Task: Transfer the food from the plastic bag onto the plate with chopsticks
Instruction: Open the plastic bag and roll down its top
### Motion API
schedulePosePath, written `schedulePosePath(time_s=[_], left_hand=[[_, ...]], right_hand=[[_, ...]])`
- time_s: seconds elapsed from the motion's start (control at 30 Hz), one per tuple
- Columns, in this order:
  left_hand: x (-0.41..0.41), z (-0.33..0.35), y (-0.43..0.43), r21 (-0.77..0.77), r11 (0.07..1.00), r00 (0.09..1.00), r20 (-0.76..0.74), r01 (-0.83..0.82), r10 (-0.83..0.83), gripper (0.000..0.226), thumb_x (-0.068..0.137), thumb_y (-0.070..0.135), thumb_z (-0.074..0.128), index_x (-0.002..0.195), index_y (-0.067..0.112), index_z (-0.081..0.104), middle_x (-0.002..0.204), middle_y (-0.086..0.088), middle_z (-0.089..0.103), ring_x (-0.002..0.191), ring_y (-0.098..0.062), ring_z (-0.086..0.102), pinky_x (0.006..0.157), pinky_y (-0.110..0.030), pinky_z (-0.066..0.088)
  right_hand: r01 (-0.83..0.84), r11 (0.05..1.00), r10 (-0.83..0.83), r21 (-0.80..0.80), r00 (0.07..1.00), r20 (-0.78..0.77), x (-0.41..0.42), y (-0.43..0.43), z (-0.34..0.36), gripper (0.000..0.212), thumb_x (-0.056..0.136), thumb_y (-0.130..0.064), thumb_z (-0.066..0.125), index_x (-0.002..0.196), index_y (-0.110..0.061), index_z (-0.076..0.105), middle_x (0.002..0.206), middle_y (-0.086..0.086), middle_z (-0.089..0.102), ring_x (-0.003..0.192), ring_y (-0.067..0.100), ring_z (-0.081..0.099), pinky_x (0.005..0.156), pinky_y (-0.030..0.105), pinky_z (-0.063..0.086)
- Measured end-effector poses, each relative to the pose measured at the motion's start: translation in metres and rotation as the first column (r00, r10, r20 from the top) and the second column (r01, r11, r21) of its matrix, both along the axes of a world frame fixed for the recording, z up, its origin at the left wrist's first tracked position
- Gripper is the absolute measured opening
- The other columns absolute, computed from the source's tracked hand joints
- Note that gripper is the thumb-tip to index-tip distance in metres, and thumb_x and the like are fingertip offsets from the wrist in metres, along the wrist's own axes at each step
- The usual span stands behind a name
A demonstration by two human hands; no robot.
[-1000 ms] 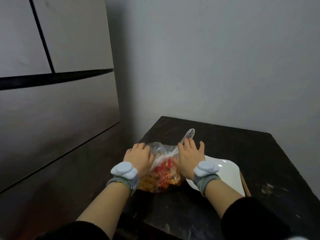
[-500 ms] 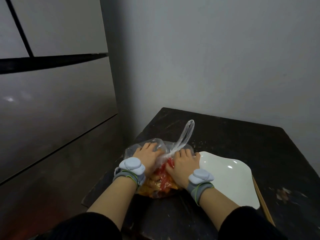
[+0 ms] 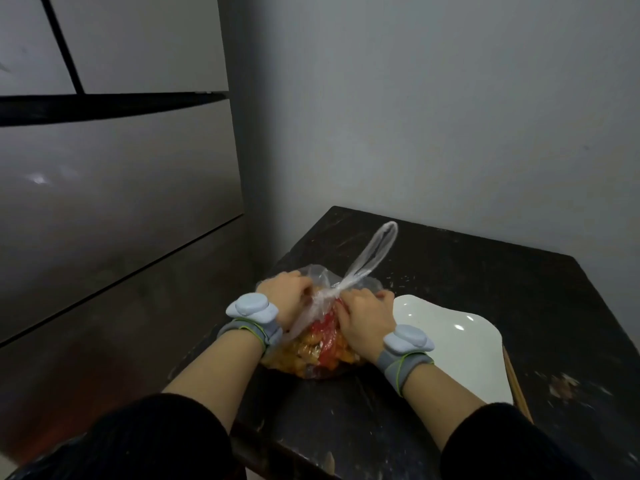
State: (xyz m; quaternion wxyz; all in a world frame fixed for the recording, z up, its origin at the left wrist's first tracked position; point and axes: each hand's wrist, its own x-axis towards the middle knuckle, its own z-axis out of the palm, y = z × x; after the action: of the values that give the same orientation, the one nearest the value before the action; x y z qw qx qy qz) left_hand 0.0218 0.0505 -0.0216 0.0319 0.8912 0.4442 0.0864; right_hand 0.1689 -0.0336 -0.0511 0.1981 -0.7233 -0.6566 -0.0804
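A clear plastic bag (image 3: 323,303) of red and orange food (image 3: 311,351) sits on the dark table (image 3: 485,271). Its neck is knotted, and one long loop handle sticks up toward the back. My left hand (image 3: 289,296) grips the plastic on the knot's left side. On the right side my right hand (image 3: 367,323) pinches it, fingers curled. A white plate (image 3: 453,348) lies just right of the bag, partly behind my right wrist. Wooden chopsticks (image 3: 516,382) lie along the plate's right edge.
A grey wall stands behind the table and a large grey panelled surface (image 3: 121,202) rises at the left. The table's near edge (image 3: 277,452) runs just under my forearms. Pale scuffs (image 3: 564,386) mark the table at the right.
Both hands have closed in on the bag's knot, and the loop handle now stands taller. The view has tilted down and closer to the table.
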Motion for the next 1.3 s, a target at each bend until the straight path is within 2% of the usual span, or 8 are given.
schedulePosePath(time_s=[0.33, 0.43, 0.5, 0.6, 0.8, 1.0, 1.17, 1.3], left_hand=[[-0.042, 0.036, 0.011, -0.027, 0.946, 0.905, 0.282, -0.324, 0.319, 0.015, 0.088, 0.019, 0.050, 0.094, 0.021, 0.064, 0.105, -0.011, 0.067, 0.095, -0.036, 0.061, 0.072, -0.034, 0.044], [-0.038, 0.037, 0.007, -0.041, 0.972, 0.929, 0.285, -0.232, 0.234, 0.015, 0.090, 0.020, 0.049, 0.099, 0.017, 0.061, 0.105, -0.012, 0.065, 0.097, -0.035, 0.059, 0.077, -0.037, 0.046], [-0.031, 0.037, 0.001, -0.026, 0.985, 0.927, 0.335, -0.169, 0.168, 0.017, 0.090, 0.018, 0.049, 0.104, 0.018, 0.059, 0.106, -0.010, 0.061, 0.098, -0.034, 0.058, 0.080, -0.040, 0.047], [-0.026, 0.039, -0.010, -0.014, 0.996, 0.918, 0.389, -0.083, 0.082, 0.031, 0.085, 0.016, 0.051, 0.115, 0.024, 0.055, 0.113, -0.004, 0.054, 0.099, -0.029, 0.056, 0.085, -0.042, 0.048], [-0.019, 0.030, -0.023, 0.140, 0.989, 0.949, 0.314, -0.037, -0.009, 0.036, 0.087, 0.032, 0.055, 0.123, 0.034, 0.050, 0.121, 0.004, 0.051, 0.101, -0.019, 0.056, 0.076, -0.029, 0.048], [-0.017, 0.026, -0.015, 0.234, 0.971, 0.938, 0.345, -0.058, -0.027, 0.030, 0.093, 0.042, 0.044, 0.111, 0.032, 0.065, 0.109, 0.004, 0.064, 0.095, -0.022, 0.063, 0.078, -0.038, 0.053], [-0.026, 0.040, -0.005, -0.088, 0.936, 0.616, 0.731, -0.340, 0.292, 0.024, 0.091, 0.028, 0.052, 0.098, 0.014, 0.070, 0.096, -0.012, 0.071, 0.094, -0.034, 0.063, 0.080, -0.039, 0.051], [-0.030, 0.042, 0.000, -0.528, 0.839, 0.233, 0.806, -0.134, 0.544, 0.019, 0.091, 0.027, 0.052, 0.082, 0.017, 0.066, 0.080, -0.012, 0.064, 0.071, -0.030, 0.061, 0.081, -0.047, 0.056]], right_hand=[[0.144, 0.989, -0.142, 0.017, 0.988, -0.068, 0.034, -0.030, 0.019, 0.021, 0.096, -0.029, 0.041, 0.081, -0.023, 0.055, 0.092, -0.001, 0.066, 0.099, 0.024, 0.055, 0.081, 0.037, 0.025], [0.108, 0.994, -0.109, -0.013, 0.980, -0.167, 0.026, -0.030, 0.029, 0.023, 0.091, -0.030, 0.047, 0.069, -0.026, 0.043, 0.082, -0.005, 0.056, 0.095, 0.021, 0.053, 0.087, 0.038, 0.031], [0.064, 0.998, -0.061, 0.003, 0.963, -0.262, 0.019, -0.026, 0.036, 0.008, 0.088, -0.034, 0.050, 0.084, -0.028, 0.053, 0.086, -0.006, 0.056, 0.093, 0.019, 0.053, 0.092, 0.039, 0.031], [0.072, 0.997, -0.066, 0.001, 0.916, -0.396, 0.007, -0.019, 0.048, 0.029, 0.086, -0.042, 0.052, 0.106, -0.022, 0.058, 0.098, -0.002, 0.064, 0.098, 0.021, 0.057, 0.093, 0.039, 0.028], [0.100, 0.995, -0.092, -0.003, 0.898, -0.431, -0.007, -0.015, 0.053, 0.022, 0.088, -0.044, 0.055, 0.092, -0.022, 0.058, 0.092, -0.001, 0.066, 0.093, 0.026, 0.059, 0.089, 0.039, 0.038], [0.115, 0.993, -0.093, 0.026, 0.894, -0.438, -0.007, -0.016, 0.055, 0.041, 0.092, -0.032, 0.049, 0.057, -0.015, 0.036, 0.075, 0.016, 0.061, 0.082, 0.040, 0.059, 0.065, 0.037, 0.042], [0.285, 0.956, -0.200, 0.072, 0.811, -0.550, 0.015, -0.022, 0.061, 0.040, 0.093, -0.024, 0.045, 0.056, -0.014, 0.038, 0.076, 0.021, 0.060, 0.076, 0.038, 0.054, 0.064, 0.033, 0.034], [0.445, 0.895, -0.232, 0.038, 0.536, -0.812, 0.027, -0.026, 0.065, 0.044, 0.091, -0.014, 0.046, 0.048, -0.012, 0.037, 0.053, 0.007, 0.040, 0.056, 0.026, 0.036, 0.062, 0.035, 0.032]])
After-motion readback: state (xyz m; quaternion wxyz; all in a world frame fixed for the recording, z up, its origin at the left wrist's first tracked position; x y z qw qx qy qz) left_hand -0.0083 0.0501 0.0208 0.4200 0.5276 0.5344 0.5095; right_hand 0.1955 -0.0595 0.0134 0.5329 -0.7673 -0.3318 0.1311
